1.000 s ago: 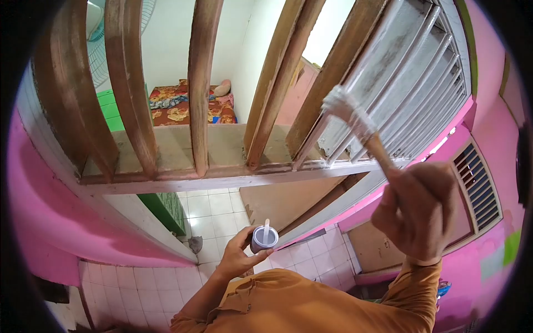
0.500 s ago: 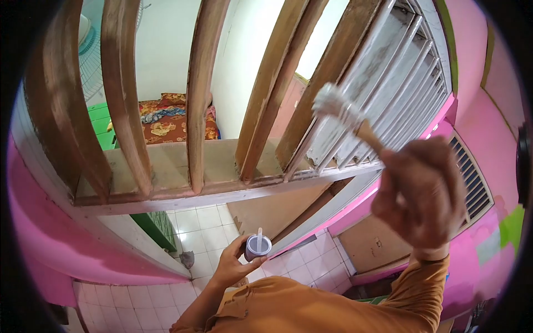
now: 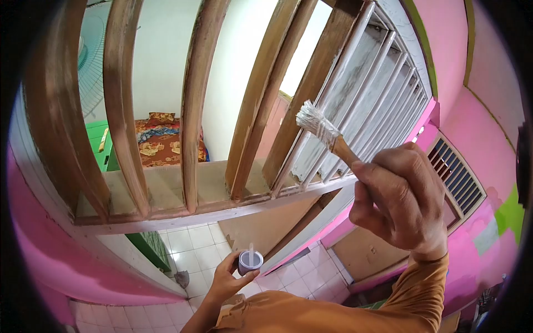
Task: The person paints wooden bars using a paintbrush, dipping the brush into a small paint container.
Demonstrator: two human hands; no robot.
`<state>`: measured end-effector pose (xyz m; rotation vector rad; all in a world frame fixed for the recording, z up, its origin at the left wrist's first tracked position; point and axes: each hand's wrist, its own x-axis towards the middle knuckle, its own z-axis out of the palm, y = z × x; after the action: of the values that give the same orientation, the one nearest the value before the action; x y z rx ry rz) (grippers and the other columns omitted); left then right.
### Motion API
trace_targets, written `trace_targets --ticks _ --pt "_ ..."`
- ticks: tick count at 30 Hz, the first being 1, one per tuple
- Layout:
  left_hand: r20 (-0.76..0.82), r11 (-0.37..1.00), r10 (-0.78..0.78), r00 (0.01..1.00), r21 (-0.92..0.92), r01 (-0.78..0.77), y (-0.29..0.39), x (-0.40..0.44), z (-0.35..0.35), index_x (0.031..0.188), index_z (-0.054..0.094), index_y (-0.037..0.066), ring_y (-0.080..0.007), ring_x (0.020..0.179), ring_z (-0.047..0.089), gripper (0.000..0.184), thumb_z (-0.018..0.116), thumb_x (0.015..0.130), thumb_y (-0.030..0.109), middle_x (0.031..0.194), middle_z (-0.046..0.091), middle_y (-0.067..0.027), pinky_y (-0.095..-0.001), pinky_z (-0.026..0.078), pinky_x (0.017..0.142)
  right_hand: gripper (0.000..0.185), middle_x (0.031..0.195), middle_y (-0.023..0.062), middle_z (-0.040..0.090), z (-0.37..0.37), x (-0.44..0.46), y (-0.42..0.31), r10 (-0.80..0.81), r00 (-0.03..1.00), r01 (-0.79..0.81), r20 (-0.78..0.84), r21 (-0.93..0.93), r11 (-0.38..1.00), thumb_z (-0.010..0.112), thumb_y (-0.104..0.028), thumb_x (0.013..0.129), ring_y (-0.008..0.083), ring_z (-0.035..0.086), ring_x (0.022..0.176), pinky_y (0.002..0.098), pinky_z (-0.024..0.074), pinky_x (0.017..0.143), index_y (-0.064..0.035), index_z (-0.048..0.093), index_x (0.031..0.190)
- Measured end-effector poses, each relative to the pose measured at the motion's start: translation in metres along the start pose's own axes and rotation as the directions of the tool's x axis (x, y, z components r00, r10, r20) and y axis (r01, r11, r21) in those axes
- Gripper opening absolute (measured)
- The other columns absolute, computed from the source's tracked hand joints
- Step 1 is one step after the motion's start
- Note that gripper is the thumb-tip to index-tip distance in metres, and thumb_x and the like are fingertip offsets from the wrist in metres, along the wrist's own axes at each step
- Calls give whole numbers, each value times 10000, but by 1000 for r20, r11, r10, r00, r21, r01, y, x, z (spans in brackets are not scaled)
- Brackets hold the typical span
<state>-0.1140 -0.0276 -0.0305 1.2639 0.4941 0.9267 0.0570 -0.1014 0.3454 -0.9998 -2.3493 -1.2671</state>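
My right hand (image 3: 402, 197) is closed round the wooden handle of a paintbrush (image 3: 322, 126). White paint coats its bristles, which point up and left, in front of the slatted frame; whether they touch a slat I cannot tell. Low in the middle, my left hand (image 3: 230, 282) grips a small round cup (image 3: 250, 263) with a pale stick standing in it. What lies deep in the cup is hard to make out. Above the left hand rise brown wooden slats (image 3: 194, 111); those farther right are white slats (image 3: 383, 72).
A ledge (image 3: 216, 213) runs under the slats. Through the gaps show a bed (image 3: 166, 150), a fan (image 3: 91, 61) and green drawers (image 3: 99, 144). Tiled floor (image 3: 194, 250) lies far below. Pink walls (image 3: 50, 250) stand on both sides, with a louvred vent (image 3: 458, 180) at right.
The right hand and brush have shifted left and slightly down in view. The left hand and cup sit a little lower and farther left. The whole view has shifted a bit.
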Motion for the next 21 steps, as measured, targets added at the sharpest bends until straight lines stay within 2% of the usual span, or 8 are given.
trace_targets --ticks 1,3,5,9,11,13,18,21 --pt "0 1000 2 1000 -10 -2 0 0 0 1344 512 -55 -189 1166 615 663 870 816 128 1230 636 -121 -341 481 1038 423 887 113 598 -2 0 0 -10 999 10 40 -2 1000 752 133 653 163 604 710 293 490 546 45 682 1061" --pt "3 1000 7 1000 -18 -7 -3 -1 0 1346 509 -55 -191 1170 614 668 871 815 126 1230 635 -120 -344 480 1043 404 915 118 609 -6 2 11 24 996 -23 -82 22 999 740 138 673 182 616 749 298 507 580 50 685 1064" --pt "-10 999 28 1000 -31 -28 -4 -1 -1 1335 538 -31 -169 1117 633 622 860 826 124 1170 650 -87 -308 502 992 370 951 125 627 -13 17 26 17 977 -32 -213 -66 997 729 135 709 205 636 807 299 529 627 56 689 1068" --pt "-7 998 33 999 -45 -33 -6 -1 -1 1331 538 -34 -167 1115 632 617 858 827 121 1169 651 -86 -307 502 987 300 964 120 662 -30 39 59 -126 943 42 -308 -266 963 708 134 751 241 659 869 314 548 682 60 698 1042" --pt "-5 998 23 1000 -56 -24 -7 -1 -2 1328 540 -35 -165 1114 632 614 859 828 123 1174 651 -87 -305 502 982 277 953 116 673 -31 39 61 -194 928 77 -318 -345 935 700 136 759 255 664 881 324 550 695 59 702 1025" --pt "-5 998 29 1000 -47 -29 -7 -1 -2 1325 541 -34 -165 1115 631 608 856 830 122 1174 651 -87 -305 501 982 263 931 123 676 -27 35 60 -211 928 105 -307 -329 938 699 131 757 269 660 869 330 547 699 62 700 1011" --pt "-11 999 28 1000 -36 -29 2 -1 1 1318 543 -33 -164 1118 630 591 850 836 116 1174 650 -87 -304 500 982 259 909 139 672 -33 30 39 -87 945 9 -315 -241 970 700 132 742 285 649 857 323 541 696 74 696 995" --pt "-12 999 22 1000 -27 -22 0 -1 -4 1316 545 -32 -163 1120 630 584 847 838 112 1176 650 -89 -304 501 979 277 907 153 667 -38 40 45 -236 938 110 -256 -426 898 694 132 738 284 652 853 323 542 696 78 694 1010"
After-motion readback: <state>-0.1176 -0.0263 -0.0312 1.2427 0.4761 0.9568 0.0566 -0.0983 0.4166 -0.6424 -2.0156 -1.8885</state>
